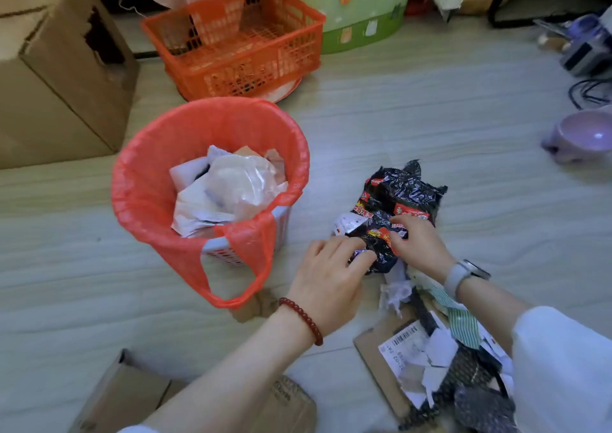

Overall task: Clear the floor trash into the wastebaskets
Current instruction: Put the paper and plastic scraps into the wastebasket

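Note:
A black crinkled snack wrapper (402,197) with red labels lies on the floor right of the wastebasket (139,201), which is lined with a red plastic bag and holds white and clear wrappers. My left hand (328,277), with a red bead bracelet, pinches the wrapper's near left end. My right hand (419,244), with a grey watch, grips the wrapper's right side with curled fingers. A heap of paper scraps, a striped wrapper and flat cardboard with a shipping label (417,356) lies near my right forearm.
An orange plastic crate (238,42) stands behind the wastebasket, and a green round tub (361,18) beyond it. A large cardboard box (59,78) is at the left. A small cardboard box (132,396) lies at the bottom left. A purple bowl (586,134) sits at the right edge.

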The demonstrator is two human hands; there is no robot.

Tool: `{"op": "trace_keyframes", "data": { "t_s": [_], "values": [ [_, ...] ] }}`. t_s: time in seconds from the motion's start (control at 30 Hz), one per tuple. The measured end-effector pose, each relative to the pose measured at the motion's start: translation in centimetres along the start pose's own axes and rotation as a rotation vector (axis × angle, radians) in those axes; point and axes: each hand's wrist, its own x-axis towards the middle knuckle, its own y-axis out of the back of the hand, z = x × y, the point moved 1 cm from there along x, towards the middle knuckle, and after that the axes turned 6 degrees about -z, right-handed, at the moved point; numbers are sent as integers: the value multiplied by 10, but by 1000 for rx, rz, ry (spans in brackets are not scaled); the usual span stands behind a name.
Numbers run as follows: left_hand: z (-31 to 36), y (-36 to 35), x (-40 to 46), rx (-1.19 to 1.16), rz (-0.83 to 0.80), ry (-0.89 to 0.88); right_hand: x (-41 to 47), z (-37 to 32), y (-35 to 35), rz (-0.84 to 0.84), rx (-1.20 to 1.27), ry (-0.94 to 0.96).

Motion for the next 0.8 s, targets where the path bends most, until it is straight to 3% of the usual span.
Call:
{"op": "trace_keyframes", "data": {
  "t_s": [0.13, 0.27, 0.47, 0.6, 0.73, 0.8],
  "values": [
    [-15, -70, 28, -154, -299, 366, 23, 41, -10, 55, -124, 6],
    [-44, -123, 73, -264, -336, 693, 49, 73, -14, -64, 5, -131],
    [-68, -169, 125, -274, -602, 821, 55, 112, -25, -80, 431, -193],
    [-67, -171, 124, -226, -552, 845, 50, 129, -30, -135, 462, -184],
    [-57, -160, 120, -249, -296, 898, 45, 141, -40, -255, 266, -232],
    [-55, -153, 116, -273, -256, 897, 44, 140, -46, -275, 195, -260]
  ]
}}
